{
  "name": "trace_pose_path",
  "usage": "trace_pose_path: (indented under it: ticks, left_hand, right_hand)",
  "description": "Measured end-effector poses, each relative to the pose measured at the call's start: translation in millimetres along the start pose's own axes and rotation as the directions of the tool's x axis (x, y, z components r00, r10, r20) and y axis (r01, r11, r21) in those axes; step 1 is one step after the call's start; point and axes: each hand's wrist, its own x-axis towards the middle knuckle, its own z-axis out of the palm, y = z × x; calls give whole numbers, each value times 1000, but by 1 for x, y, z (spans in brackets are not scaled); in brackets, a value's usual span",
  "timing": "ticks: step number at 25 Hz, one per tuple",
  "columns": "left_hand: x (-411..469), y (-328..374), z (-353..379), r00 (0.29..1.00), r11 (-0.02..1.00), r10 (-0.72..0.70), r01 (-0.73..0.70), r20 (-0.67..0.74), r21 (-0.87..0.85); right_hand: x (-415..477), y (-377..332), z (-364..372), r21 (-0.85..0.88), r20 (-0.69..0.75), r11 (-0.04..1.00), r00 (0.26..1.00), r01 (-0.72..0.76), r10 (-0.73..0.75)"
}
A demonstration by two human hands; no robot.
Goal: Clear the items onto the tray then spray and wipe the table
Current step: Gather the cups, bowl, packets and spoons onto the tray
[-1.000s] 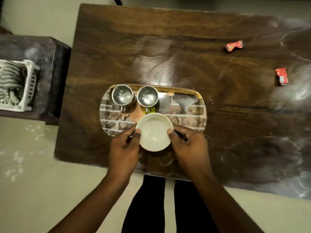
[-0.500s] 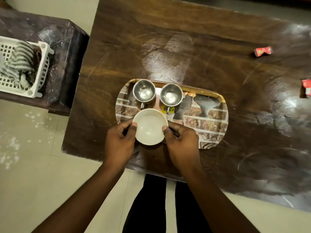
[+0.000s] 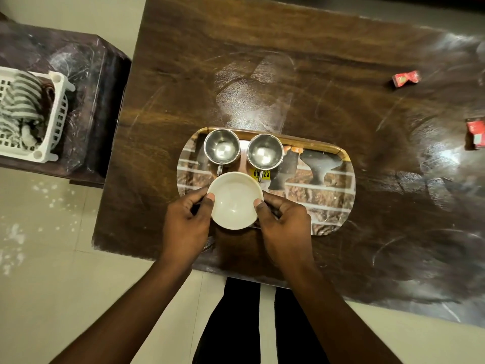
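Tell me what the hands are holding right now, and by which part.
The white bowl, by its rim: the left hand grips the left side, the right hand the right side.

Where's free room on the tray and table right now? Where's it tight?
Free: right half of the tray, right of the white bowl and two steel cups; table beyond the tray; table between tray and the red packets. Crowded: tray's left half, where left hand and right hand grip the bowl close to the cups.
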Motion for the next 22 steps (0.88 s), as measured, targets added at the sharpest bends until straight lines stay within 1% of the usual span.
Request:
trace_pose_path:
  ticks: [6, 8, 11, 12, 13, 14, 16, 17, 19, 22]
  left_hand:
    - [-4, 5, 2, 1000, 1000, -22, 22, -2, 3]
    - [-6, 8, 2, 997, 999, -2, 5, -77, 51]
    - [-16, 22, 9, 957, 993, 106, -86, -268, 86]
    - [-22, 32, 18, 944, 986, 152, -124, -294, 114]
    - [-28, 43, 30, 936, 973, 212, -175, -281, 151]
    - [-34, 55, 44, 930, 953, 281, -240, -238, 187]
    - [-42, 82, 83, 905, 895, 410, -376, -113, 239]
    - [-42, 94, 106, 890, 871, 452, -428, -53, 242]
    - [-33, 116, 151, 877, 853, 478, -476, 45, 215]
    - [-12, 147, 237, 870, 854, 461, -488, 174, 181]
  right_hand:
    - [1, -4, -3, 21, 20, 1000, 1000, -13, 12]
    - [1, -7, -10, 46, 18, 998, 999, -39, 38]
    - [5, -10, -35, 53, 23, 998, 999, -45, 44]
    - [8, -11, -50, 40, 8, 998, 999, -38, 38]
    - [12, -9, -67, 30, -23, 999, 999, -30, 30]
    - [16, -8, -86, 31, -60, 999, 998, -19, 21]
    - [27, -6, -130, 57, -132, 998, 991, -1, 8]
    - [33, -4, -156, 76, -161, 997, 987, 4, 8]
    - [47, -3, -204, 87, -224, 996, 974, -7, 27]
    - [73, 5, -288, 99, -316, 995, 947, -19, 50]
